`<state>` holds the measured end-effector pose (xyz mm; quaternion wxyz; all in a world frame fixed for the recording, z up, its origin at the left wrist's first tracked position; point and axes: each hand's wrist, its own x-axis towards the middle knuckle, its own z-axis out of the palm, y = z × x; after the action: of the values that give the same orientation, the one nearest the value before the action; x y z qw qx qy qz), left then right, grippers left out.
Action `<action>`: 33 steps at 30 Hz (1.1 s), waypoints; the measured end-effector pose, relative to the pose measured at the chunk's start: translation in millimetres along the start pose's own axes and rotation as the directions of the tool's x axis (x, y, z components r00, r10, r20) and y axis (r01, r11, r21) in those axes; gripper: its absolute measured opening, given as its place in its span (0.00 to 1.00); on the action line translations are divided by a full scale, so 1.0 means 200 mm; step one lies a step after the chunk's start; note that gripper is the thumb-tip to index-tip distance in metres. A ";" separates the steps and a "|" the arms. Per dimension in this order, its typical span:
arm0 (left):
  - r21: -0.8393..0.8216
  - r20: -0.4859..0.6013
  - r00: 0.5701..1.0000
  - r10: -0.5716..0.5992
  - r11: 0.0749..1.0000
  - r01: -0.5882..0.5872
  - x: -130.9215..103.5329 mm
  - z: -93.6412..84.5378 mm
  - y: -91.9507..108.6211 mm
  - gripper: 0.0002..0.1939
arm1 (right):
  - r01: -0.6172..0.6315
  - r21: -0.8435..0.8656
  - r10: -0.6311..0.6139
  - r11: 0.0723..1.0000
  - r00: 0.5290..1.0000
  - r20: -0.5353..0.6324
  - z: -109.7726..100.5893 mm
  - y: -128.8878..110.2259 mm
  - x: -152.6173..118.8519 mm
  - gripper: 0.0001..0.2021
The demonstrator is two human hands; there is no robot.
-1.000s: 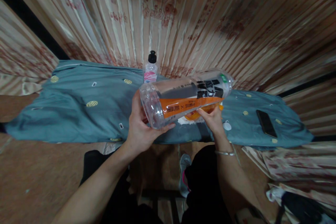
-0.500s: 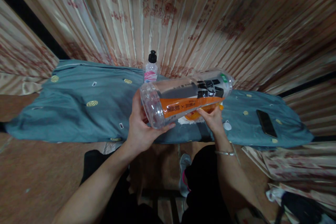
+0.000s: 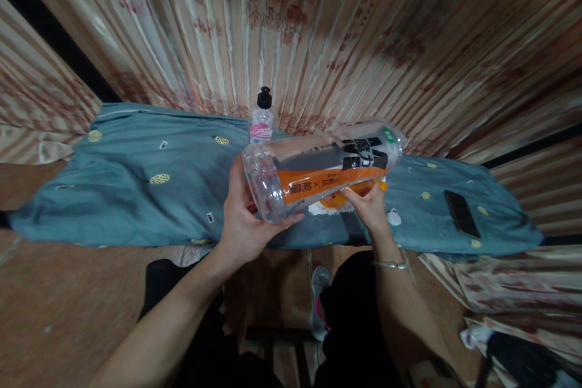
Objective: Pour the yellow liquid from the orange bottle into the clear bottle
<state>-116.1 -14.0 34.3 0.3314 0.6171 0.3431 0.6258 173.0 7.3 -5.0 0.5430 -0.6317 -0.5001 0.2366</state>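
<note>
A large clear plastic bottle (image 3: 327,163) with an orange and black label lies tilted in the air, its base to the left and its neck to the right. My left hand (image 3: 248,218) is wrapped round the base end. At the label's lower edge, toward the neck, my right hand (image 3: 368,200) grips the bottle, its far fingers hidden behind it. Beneath the bottle, beside my right hand, shows an orange object (image 3: 334,199), mostly covered. White material (image 3: 325,210) lies under that object on the cloth.
A small bottle with a black cap (image 3: 261,124) stands behind the large bottle. The blue-green cloth (image 3: 122,194) bears a dark phone (image 3: 461,213) at the right and a small white round item (image 3: 393,217). Patterned curtains (image 3: 300,30) hang behind.
</note>
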 end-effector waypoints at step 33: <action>0.047 -0.003 0.995 0.102 0.994 -0.102 0.01 0.00 -0.01 0.52 | 0.017 -0.016 -0.017 1.000 1.000 0.000 0.00 0.02 0.00 0.34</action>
<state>-116.3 -11.5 32.8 0.2836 0.6397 0.3265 0.6355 175.1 7.7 -7.8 0.5400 -0.6318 -0.5074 0.2277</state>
